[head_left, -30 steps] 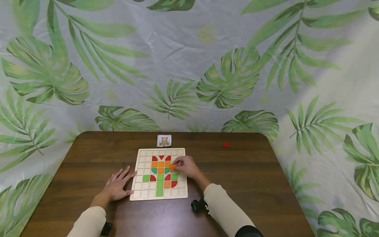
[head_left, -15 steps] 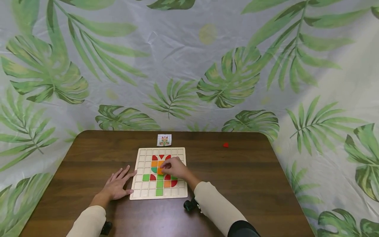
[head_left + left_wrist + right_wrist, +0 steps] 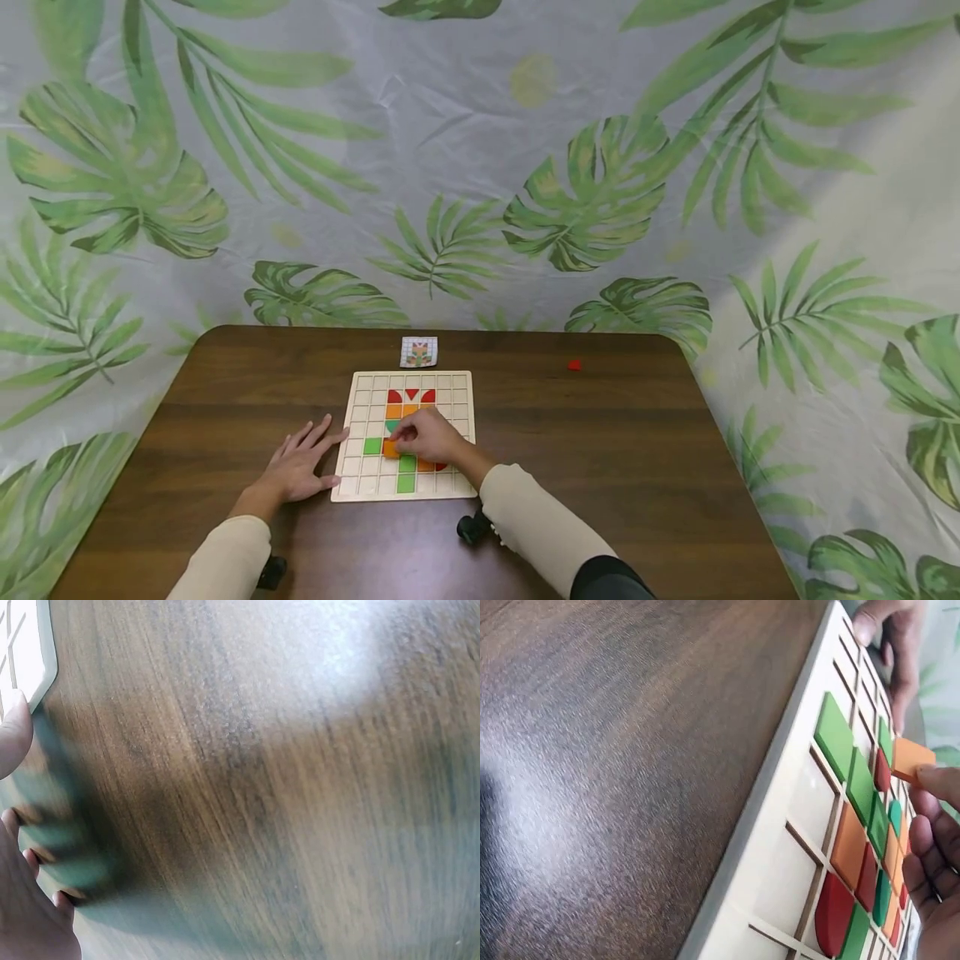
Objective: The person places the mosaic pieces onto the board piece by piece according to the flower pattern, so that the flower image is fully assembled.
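A pale wooden grid board [image 3: 367, 489] lies on the table, with green, red, orange and teal flat tiles set in its cells. My right hand [image 3: 429, 437] is over the board's middle and pinches an orange square tile [image 3: 913, 760] between thumb and fingers. In the right wrist view that tile is raised and tilted above the red quarter-round tile [image 3: 883, 771]. My left hand [image 3: 297, 467] lies with spread fingers at the board's left edge, thumb and index fingertip touching it. Part of the tile pattern is hidden under my right hand.
A small printed pattern card [image 3: 418, 352] lies behind the board. One loose red piece [image 3: 574, 365] sits toward the table's back right. The brown wooden table [image 3: 600, 433] ends at a leaf-printed cloth backdrop [image 3: 465, 167].
My right hand has carried the orange square tile from the board's right part leftward and a little nearer to me. The left hand stays in place at the board's edge.
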`<state>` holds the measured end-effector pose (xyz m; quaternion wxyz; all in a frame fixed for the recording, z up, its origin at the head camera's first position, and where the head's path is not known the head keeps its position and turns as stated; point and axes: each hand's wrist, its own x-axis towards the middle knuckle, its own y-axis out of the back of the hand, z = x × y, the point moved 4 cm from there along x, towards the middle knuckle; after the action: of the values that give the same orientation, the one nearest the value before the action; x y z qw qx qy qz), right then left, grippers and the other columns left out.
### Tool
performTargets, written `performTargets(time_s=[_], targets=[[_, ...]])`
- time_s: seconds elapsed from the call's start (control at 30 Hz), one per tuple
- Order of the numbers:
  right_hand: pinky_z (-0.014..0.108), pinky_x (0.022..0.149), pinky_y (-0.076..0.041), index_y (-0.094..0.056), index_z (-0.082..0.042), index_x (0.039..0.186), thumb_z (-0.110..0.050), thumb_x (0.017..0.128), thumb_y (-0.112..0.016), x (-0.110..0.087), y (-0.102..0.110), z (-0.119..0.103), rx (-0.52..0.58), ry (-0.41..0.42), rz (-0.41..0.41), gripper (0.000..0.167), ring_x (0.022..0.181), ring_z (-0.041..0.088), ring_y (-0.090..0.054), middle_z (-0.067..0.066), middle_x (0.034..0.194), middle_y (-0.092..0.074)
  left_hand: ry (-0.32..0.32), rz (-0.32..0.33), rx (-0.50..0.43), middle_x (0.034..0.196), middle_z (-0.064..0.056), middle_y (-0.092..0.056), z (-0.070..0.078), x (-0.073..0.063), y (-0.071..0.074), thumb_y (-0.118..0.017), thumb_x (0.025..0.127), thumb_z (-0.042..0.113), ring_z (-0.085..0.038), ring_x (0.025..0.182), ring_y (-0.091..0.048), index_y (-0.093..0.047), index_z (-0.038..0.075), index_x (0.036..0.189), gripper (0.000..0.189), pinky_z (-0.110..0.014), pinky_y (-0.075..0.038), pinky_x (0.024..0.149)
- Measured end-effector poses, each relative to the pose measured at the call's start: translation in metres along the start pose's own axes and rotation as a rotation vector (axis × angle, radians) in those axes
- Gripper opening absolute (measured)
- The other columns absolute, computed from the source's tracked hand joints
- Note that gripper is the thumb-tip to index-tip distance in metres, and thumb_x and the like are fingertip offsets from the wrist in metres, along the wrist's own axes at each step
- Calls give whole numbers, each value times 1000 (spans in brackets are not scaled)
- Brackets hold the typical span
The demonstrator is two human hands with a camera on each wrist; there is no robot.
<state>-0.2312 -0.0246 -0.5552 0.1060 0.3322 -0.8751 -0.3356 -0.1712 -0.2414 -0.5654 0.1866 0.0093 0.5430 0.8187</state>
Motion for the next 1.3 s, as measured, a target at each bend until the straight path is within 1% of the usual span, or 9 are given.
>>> performTargets(time_s=[0.23,0.47,0.67,0.77,0.87,0.97,1.03,1.17,1.3], targets=[[10,60,-42,-73,-10,90,-10,86,-70,-4,-7,-4,-82,50,-25,5,62,-4,-47,-13,70,-58,8,-11,0,155,-22,-22,-2,2,-2,-71,82,39,-50,138,-20,-41,15,146,74,-71,-13,105],[10,60,-40,-74,-12,88,-13,85,-71,-5,-11,-6,-200,94,-19,4,63,-3,-48,-13,71,-62,-11,16,-14,154,-23,-24,-5,3,-3,-71,81,39,-51,136,-21,-42,15,144,73,-72,-13,104],[8,63,-37,-74,-15,87,-18,84,-73,-4,-16,-6,-301,148,-18,4,66,-3,-50,-13,74,-63,2,-3,6,154,-23,-24,-3,2,-1,-71,81,40,-50,137,-21,-43,15,144,73,-71,-14,105],[10,68,-40,-75,-16,87,-21,83,-75,-5,-17,-8,-358,144,-24,7,73,0,-53,-12,78,-66,7,-11,7,155,-22,-23,-3,2,-2,-71,82,40,-50,138,-21,-43,16,145,73,-71,-14,105],[14,74,-43,-75,-18,90,-27,82,-76,-7,-18,-9,-420,116,-32,13,82,3,-56,-11,86,-67,0,-7,7,155,-22,-23,-2,2,-2,-71,82,39,-50,137,-22,-43,16,144,73,-70,-15,105],[16,80,-44,-76,-20,93,-33,81,-77,-8,-18,-9,-476,96,-32,18,89,5,-57,-10,93,-66,-4,-4,8,155,-22,-24,-3,2,-2,-72,82,38,-50,137,-22,-43,15,144,72,-70,-15,105],[17,83,-44,-76,-21,94,-35,81,-77,-9,-18,-9,-506,101,-26,20,93,6,-58,-10,94,-65,-5,-3,11,155,-22,-24,-3,2,-2,-72,82,39,-50,137,-22,-43,15,144,73,-70,-15,105],[19,87,-44,-76,-22,93,-39,80,-78,-10,-18,-10,-542,128,-3,22,93,6,-58,-10,93,-62,-4,-1,9,155,-22,-24,-3,2,-2,-71,82,38,-50,137,-21,-42,15,144,73,-71,-15,105],[18,83,-43,-76,-22,93,-42,79,-78,-9,-19,-8,-546,136,2,24,88,5,-56,-10,90,-60,-2,-3,2,155,-22,-23,-3,2,-1,-71,82,38,-50,137,-20,-41,15,145,74,-71,-14,105]])
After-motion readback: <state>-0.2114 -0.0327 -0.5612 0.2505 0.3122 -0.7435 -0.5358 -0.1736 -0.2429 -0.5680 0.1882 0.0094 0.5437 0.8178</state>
